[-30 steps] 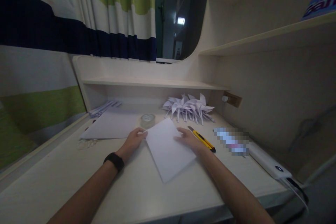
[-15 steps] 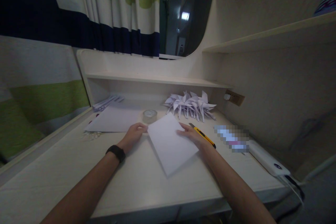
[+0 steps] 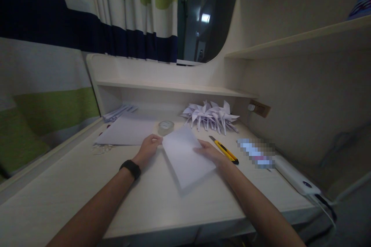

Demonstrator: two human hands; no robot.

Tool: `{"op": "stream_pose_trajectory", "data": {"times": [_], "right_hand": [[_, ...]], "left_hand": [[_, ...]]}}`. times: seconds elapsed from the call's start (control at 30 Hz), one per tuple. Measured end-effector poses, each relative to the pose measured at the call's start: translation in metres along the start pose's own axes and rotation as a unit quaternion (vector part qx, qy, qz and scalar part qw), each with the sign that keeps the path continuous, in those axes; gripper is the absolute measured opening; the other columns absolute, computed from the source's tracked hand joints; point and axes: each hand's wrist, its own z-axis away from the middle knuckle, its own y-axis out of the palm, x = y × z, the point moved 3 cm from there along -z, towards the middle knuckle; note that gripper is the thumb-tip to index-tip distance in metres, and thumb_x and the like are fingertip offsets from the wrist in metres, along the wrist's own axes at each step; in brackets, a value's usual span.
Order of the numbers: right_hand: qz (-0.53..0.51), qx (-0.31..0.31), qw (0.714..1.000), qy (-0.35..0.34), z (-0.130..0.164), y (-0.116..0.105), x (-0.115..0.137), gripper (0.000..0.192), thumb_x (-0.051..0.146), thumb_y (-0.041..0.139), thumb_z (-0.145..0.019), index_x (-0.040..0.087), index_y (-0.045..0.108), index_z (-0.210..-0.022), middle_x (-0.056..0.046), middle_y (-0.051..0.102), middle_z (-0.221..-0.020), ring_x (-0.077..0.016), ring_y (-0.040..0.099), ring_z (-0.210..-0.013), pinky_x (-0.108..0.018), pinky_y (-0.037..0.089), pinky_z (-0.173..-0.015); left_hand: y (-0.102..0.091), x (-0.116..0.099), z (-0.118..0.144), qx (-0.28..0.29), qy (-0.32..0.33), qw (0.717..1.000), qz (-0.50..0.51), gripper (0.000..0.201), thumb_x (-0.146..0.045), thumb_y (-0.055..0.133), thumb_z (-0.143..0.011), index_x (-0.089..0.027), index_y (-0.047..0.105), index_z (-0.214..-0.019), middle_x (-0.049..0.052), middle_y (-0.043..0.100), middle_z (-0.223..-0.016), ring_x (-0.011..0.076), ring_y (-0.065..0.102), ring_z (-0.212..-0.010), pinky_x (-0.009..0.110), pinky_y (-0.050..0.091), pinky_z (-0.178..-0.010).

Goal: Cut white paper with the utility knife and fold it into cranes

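A white sheet of paper [image 3: 187,158] is held at a slant just over the desk, one corner toward me. My left hand [image 3: 150,147] pinches its left corner between thumb and fingers. On the opposite edge, my right hand [image 3: 211,152] is closed, thumb on top and the other fingers partly hidden beneath. A yellow utility knife [image 3: 224,149] with a black end lies just right of my right hand. Behind the sheet sits a roll of clear tape [image 3: 166,126]. A stack of white paper [image 3: 127,129] lies to the left of my left hand.
Several paper pinwheels [image 3: 210,115] are bunched at the back under the shelf [image 3: 174,88]. Rolled paper sticks [image 3: 118,112] and small pale bits [image 3: 103,148] lie around the stack. A blurred-out phone-like object [image 3: 255,152] and a white power strip [image 3: 297,175] line the right side.
The sheet has shifted slightly left and its near corner has lifted a little. My right hand has moved slightly left with it, farther from the knife. Both hands keep their hold.
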Motion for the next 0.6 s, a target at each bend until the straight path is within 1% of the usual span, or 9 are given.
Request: {"op": "stream_pose_trajectory", "data": {"times": [0.07, 0.13, 0.23, 0.3, 0.37, 0.43, 0.47, 0.53, 0.6], "right_hand": [[-0.003, -0.012, 1.000, 0.002, -0.002, -0.001, -0.001, 0.061, 0.029, 0.074, -0.066, 0.017, 0.056, -0.124, -0.005, 0.070, -0.093, -0.0150, 0.063, -0.066, -0.025, 0.047, -0.060], [-0.009, -0.013, 1.000, 0.005, -0.003, 0.000, -0.001, 0.064, 0.028, 0.075, -0.065, 0.018, 0.056, -0.125, -0.004, 0.071, -0.093, -0.0151, 0.063, -0.066, -0.025, 0.046, -0.061], [-0.011, 0.002, 1.000, 0.001, 0.000, 0.004, 0.004, 0.065, 0.026, 0.076, -0.063, 0.021, 0.057, -0.125, -0.003, 0.070, -0.099, -0.0156, 0.063, -0.070, -0.026, 0.046, -0.064], [-0.003, 0.003, 1.000, -0.004, 0.001, 0.007, 0.008, 0.061, 0.025, 0.074, -0.064, 0.024, 0.059, -0.123, -0.002, 0.070, -0.101, -0.0154, 0.063, -0.071, -0.026, 0.045, -0.064], [0.006, -0.020, 1.000, -0.008, 0.001, 0.010, 0.010, 0.053, 0.024, 0.071, -0.066, 0.023, 0.063, -0.119, -0.002, 0.070, -0.098, -0.0149, 0.062, -0.069, -0.026, 0.044, -0.063], [0.009, -0.055, 0.998, -0.019, 0.000, 0.012, 0.010, 0.047, 0.020, 0.067, -0.066, 0.022, 0.066, -0.113, -0.003, 0.071, -0.092, -0.0145, 0.060, -0.066, -0.025, 0.043, -0.060], [0.011, -0.072, 0.997, -0.027, -0.001, 0.013, 0.008, 0.045, 0.018, 0.065, -0.065, 0.021, 0.068, -0.110, -0.003, 0.072, -0.089, -0.0143, 0.060, -0.064, -0.025, 0.042, -0.059], [0.023, -0.101, 0.994, -0.046, -0.004, 0.016, 0.004, 0.043, 0.016, 0.061, -0.065, 0.021, 0.070, -0.106, -0.003, 0.072, -0.085, -0.0143, 0.059, -0.061, -0.026, 0.042, -0.058], [0.055, -0.114, 0.989, -0.079, -0.007, 0.020, 0.000, 0.042, 0.014, 0.054, -0.066, 0.021, 0.071, -0.104, -0.003, 0.072, -0.086, -0.0156, 0.059, -0.064, -0.027, 0.043, -0.060]], "left_hand": [[0.001, 0.003, -0.001, 0.005, -0.015, 1.000, 0.021, 0.028, -0.041, 0.065, -0.068, -0.016, 0.057, -0.076, -0.002, 0.056, -0.059, 0.0080, 0.041, -0.041, 0.021, 0.026, -0.040], [0.002, 0.007, -0.002, 0.015, -0.027, 0.998, 0.047, 0.031, -0.044, 0.067, -0.067, -0.016, 0.056, -0.076, -0.004, 0.053, -0.056, 0.0074, 0.041, -0.040, 0.020, 0.025, -0.039], [0.002, 0.011, -0.003, 0.026, -0.038, 0.995, 0.094, 0.035, -0.045, 0.070, -0.064, -0.016, 0.055, -0.076, -0.005, 0.050, -0.054, 0.0068, 0.040, -0.040, 0.019, 0.024, -0.039], [0.002, 0.012, -0.004, 0.015, -0.039, 0.992, 0.116, 0.035, -0.042, 0.072, -0.063, -0.017, 0.053, -0.078, -0.006, 0.049, -0.053, 0.0064, 0.040, -0.040, 0.018, 0.024, -0.039], [0.002, 0.011, -0.003, -0.005, -0.032, 0.993, 0.113, 0.036, -0.041, 0.072, -0.063, -0.019, 0.051, -0.081, -0.006, 0.051, -0.055, 0.0058, 0.039, -0.039, 0.017, 0.024, -0.039], [0.004, 0.009, -0.001, -0.009, -0.027, 0.995, 0.099, 0.036, -0.042, 0.070, -0.065, -0.020, 0.050, -0.086, -0.004, 0.058, -0.062, 0.0050, 0.037, -0.037, 0.017, 0.022, -0.037], [0.005, 0.007, 0.000, 0.001, -0.026, 0.996, 0.091, 0.035, -0.043, 0.068, -0.067, -0.020, 0.051, -0.088, -0.003, 0.061, -0.067, 0.0046, 0.036, -0.036, 0.017, 0.021, -0.037], [0.011, 0.004, 0.002, 0.042, -0.029, 0.996, 0.080, 0.036, -0.050, 0.063, -0.071, -0.019, 0.055, -0.088, 0.001, 0.063, -0.075, 0.0041, 0.036, -0.035, 0.018, 0.020, -0.036], [0.016, 0.001, 0.004, 0.088, -0.030, 0.993, 0.078, 0.043, -0.058, 0.056, -0.074, -0.016, 0.059, -0.084, 0.004, 0.064, -0.077, 0.0053, 0.039, -0.038, 0.020, 0.023, -0.037]]}}
